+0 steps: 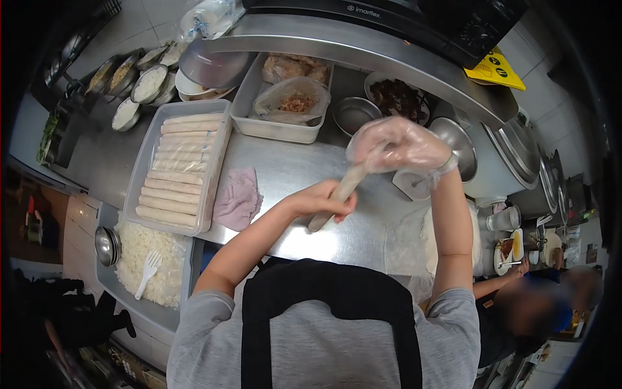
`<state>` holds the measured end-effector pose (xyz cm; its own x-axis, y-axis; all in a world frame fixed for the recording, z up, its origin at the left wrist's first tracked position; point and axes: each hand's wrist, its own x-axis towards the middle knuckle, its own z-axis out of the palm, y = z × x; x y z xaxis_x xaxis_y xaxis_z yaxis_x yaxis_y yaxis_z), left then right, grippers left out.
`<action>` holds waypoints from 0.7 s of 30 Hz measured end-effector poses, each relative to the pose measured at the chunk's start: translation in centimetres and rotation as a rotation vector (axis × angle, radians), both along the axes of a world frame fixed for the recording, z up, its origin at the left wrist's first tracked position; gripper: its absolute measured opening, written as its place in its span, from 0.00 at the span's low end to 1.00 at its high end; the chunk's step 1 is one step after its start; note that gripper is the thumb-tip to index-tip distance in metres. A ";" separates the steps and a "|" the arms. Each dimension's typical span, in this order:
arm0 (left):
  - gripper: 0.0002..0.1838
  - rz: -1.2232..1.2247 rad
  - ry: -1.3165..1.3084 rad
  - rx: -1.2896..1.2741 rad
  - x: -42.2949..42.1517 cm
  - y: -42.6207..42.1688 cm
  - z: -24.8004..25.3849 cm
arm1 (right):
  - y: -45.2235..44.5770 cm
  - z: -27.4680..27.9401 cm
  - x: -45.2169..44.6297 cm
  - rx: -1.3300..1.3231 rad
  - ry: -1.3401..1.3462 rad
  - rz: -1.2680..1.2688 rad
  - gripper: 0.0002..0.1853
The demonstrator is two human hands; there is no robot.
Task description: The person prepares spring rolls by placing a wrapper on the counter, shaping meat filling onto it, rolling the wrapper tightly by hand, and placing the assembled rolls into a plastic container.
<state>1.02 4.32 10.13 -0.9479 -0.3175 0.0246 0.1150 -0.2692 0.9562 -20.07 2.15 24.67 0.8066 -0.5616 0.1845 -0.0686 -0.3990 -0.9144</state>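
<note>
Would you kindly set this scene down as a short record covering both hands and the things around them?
Left hand: bare, gripping the lower part of a pale roll
Right hand: in a clear glove, holding the roll's upper end
Plastic tub: left of the hands, containing similar rolls
Pink cloth: on the steel counter, between tub and left hand
White utensil: lying on white grains

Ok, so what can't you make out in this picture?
In the head view:
Pale cylindrical roll: upper end hidden by the plastic-gloved right hand.
White rounded pile: middle hidden by the right forearm.
Black boxy appliance: cut off by the top edge.
Blue markings among pale cylindrical rolls: too small to read.
</note>
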 end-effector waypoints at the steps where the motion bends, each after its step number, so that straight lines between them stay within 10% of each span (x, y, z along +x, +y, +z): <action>1: 0.19 0.006 0.003 0.000 -0.8 0.1 1.3 | 0.7 0.7 1.0 -0.184 0.225 -0.046 0.13; 8: 0.09 0.468 0.173 -0.062 -2.6 -0.1 2.7 | 4.9 -0.8 0.4 -0.076 0.054 -0.557 0.16; 21: 0.02 0.854 0.154 -0.455 -3.9 2.1 3.2 | 11.5 -8.6 3.4 -0.991 0.213 -0.884 0.25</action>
